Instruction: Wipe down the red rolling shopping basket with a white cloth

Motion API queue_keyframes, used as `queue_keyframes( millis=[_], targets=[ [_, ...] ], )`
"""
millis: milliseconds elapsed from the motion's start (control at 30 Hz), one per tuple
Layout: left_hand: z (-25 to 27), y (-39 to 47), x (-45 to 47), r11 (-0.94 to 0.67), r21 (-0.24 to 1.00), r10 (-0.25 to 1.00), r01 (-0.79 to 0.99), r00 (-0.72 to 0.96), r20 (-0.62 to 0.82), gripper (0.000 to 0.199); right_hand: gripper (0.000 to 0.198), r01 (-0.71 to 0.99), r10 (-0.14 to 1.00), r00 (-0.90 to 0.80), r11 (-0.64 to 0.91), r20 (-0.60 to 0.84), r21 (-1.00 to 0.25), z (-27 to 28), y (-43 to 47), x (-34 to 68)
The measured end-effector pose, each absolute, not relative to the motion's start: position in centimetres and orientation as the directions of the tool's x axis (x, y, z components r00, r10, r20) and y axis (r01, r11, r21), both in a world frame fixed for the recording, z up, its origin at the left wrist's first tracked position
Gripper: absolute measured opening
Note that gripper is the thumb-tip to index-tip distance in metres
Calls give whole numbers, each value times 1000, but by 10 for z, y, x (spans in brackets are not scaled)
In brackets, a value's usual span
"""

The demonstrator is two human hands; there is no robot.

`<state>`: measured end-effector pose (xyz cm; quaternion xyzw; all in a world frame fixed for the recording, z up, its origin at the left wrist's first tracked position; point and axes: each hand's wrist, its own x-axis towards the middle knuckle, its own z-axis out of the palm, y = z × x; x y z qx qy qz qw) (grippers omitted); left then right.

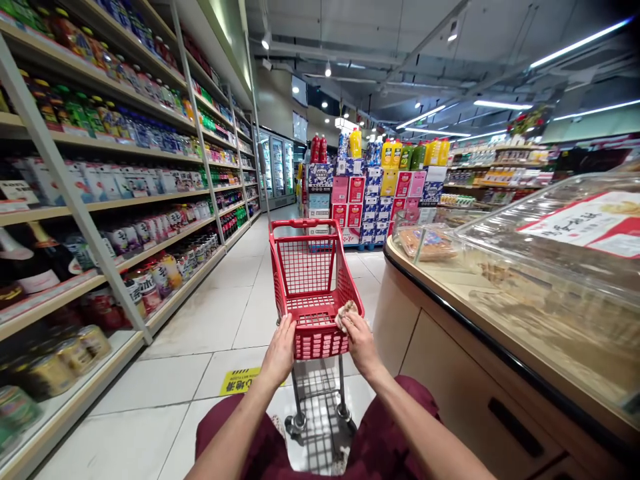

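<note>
A small red plastic shopping cart [320,341] stands on the floor directly in front of me, between my knees. Its basket has grid walls and shows nothing inside. My left hand [280,350] grips the near left corner of the basket rim, thumb side toward the basket. At the near right corner, my right hand [363,343] is closed on a crumpled, off-white cloth [346,313] with brownish patches. The cloth lies against the right rim of the basket. The cart's raised handle [305,224] is on the far side.
Drink shelves [125,200] line the left. A counter [450,333] with clear covers curves close on my right. Stacked drink cartons [355,200] stand ahead. A yellow floor sticker [239,381] lies left of the cart, on pale tiles [225,307].
</note>
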<state>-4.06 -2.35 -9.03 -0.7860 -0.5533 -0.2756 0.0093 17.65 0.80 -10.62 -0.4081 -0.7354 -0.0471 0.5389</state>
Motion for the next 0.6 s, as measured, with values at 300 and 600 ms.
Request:
queue_keyframes(
  millis=[300, 600],
  targets=[
    [-89, -26, -46, -411, 263, 860, 873, 276, 429, 69, 23, 611, 467, -346, 770, 814, -183, -125, -22, 107],
    [-70, -37, -18, -245, 80, 913, 966, 202, 355, 65, 25, 648, 499, -238, 721, 833, -247, -118, -16, 161]
  ],
)
